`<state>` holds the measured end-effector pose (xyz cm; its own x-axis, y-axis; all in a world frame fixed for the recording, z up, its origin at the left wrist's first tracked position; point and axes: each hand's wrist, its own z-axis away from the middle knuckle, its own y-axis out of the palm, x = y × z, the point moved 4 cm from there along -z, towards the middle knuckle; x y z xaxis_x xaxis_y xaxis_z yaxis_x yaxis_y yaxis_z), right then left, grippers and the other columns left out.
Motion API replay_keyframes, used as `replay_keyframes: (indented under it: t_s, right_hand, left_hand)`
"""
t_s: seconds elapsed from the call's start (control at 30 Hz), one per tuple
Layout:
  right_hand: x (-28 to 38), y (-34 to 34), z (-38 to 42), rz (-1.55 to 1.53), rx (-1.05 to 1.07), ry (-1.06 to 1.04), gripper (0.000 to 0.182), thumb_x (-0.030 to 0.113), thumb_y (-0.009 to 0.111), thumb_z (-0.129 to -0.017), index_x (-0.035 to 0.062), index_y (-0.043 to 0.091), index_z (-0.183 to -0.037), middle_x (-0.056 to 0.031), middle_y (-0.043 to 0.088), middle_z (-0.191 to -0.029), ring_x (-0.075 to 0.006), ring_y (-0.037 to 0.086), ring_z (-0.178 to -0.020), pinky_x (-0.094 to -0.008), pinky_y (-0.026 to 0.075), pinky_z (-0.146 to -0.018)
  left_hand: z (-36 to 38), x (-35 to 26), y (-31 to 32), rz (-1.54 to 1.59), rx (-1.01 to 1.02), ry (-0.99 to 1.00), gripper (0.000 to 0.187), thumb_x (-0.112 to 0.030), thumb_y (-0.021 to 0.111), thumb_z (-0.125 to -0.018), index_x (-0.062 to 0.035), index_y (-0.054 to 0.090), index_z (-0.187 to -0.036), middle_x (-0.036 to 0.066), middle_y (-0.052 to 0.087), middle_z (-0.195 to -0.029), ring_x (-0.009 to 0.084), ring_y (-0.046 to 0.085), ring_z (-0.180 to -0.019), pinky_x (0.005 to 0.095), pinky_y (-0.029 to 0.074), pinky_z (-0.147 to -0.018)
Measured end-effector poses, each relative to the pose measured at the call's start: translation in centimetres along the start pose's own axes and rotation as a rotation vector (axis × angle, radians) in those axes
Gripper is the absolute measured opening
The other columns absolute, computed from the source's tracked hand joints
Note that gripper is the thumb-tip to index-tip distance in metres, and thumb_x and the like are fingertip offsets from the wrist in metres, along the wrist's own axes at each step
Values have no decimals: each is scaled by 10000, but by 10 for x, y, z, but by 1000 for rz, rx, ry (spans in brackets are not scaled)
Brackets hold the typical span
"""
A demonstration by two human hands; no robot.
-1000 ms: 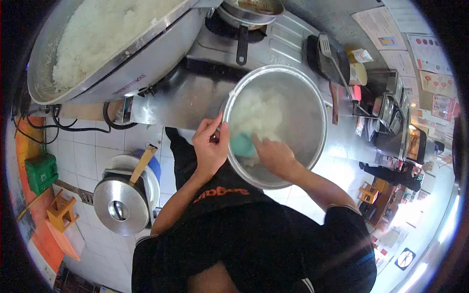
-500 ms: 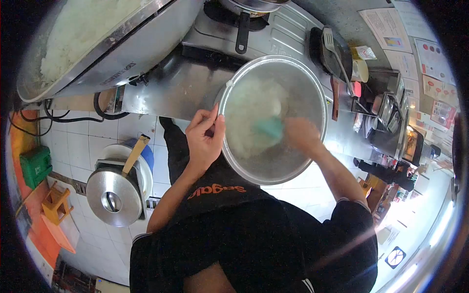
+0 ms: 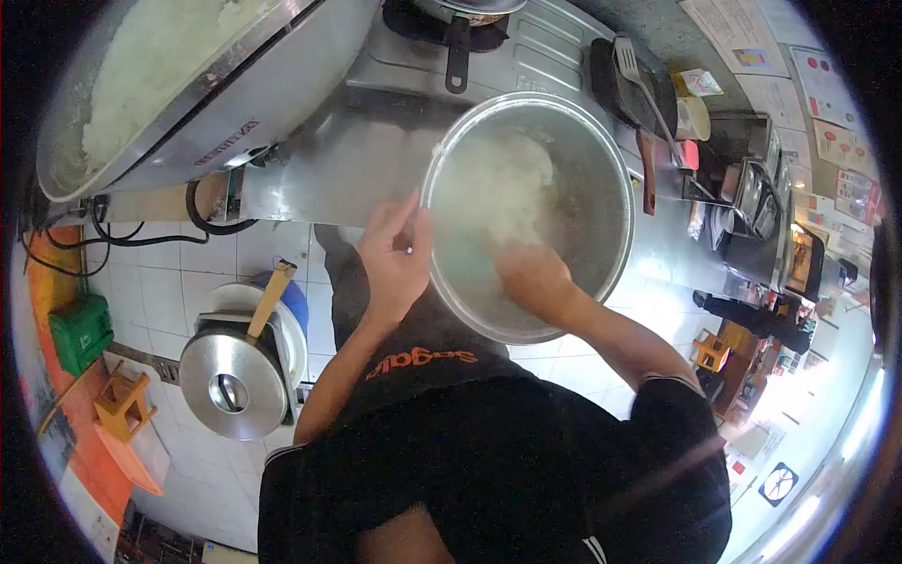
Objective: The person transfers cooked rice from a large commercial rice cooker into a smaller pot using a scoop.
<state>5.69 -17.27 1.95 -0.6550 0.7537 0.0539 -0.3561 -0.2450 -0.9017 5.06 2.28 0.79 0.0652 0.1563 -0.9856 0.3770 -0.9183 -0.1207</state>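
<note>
A round metal pot with white rice inside stands in front of me, steam blurring its contents. My left hand is closed on the pot's left rim, thumb and fingers pinching the edge. Inside the pot, low and near the middle, my right hand is wrapped round a teal rice paddle. The paddle's blade is smeared by motion and steam, and its handle is hidden in the hand. The rice is heaped toward the upper middle of the pot.
At upper left a large metal rice cooker holds more white rice. Behind the pot is a stove with a black-handled pan. A slotted turner rests across a dark skillet. A metal lid lies at lower left.
My right hand has swept left and down inside the pot with the paddle. The rice has shifted upward into a heap. My left hand stays on the rim.
</note>
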Motion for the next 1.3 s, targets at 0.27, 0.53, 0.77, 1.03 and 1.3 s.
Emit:
replay_keyframes:
  t_s: [0.27,0.53,0.77,1.03,1.3]
  right_hand:
    - [-102,-53,13,156,27,564,297,94,502,-848,59,586,-1131,-171,671,-823,-315,691,-757,-412,561,-607]
    - [-30,-45,31,0,421,181,304,102,528,-789,114,600,-1084,-167,661,-794,-357,662,-812,-489,524,-712]
    - [-28,-37,11,-160,443,151,472,89,532,-782,170,557,-1247,-162,666,-872,-362,655,-834,-513,505,-752]
    - [-94,-69,-9,133,-133,519,414,115,494,-828,148,567,-1234,-230,644,-888,-377,660,-828,-448,556,-687]
    - [-46,-7,-55,-172,10,351,565,63,456,-816,142,422,-1375,-236,645,-892,-378,662,-818,-491,542,-711]
  left_hand:
    - [-5,-82,-35,158,-166,413,236,-60,674,-793,-32,578,-1006,50,516,-888,123,463,-708,240,374,-599]
    - [-10,-206,-105,707,-189,991,205,-96,659,-819,-26,573,-991,43,521,-879,113,468,-706,233,382,-599]
    - [4,-216,-99,690,-195,999,190,-128,647,-843,-21,569,-979,36,525,-871,105,473,-705,228,389,-599]
    - [0,-222,-101,639,-234,1016,190,-165,632,-869,-15,564,-964,29,530,-862,95,478,-703,222,396,-599]
    - [-26,-60,-25,-21,-5,-95,320,-130,651,-864,-4,554,-1142,50,574,-951,82,495,-744,217,429,-629]
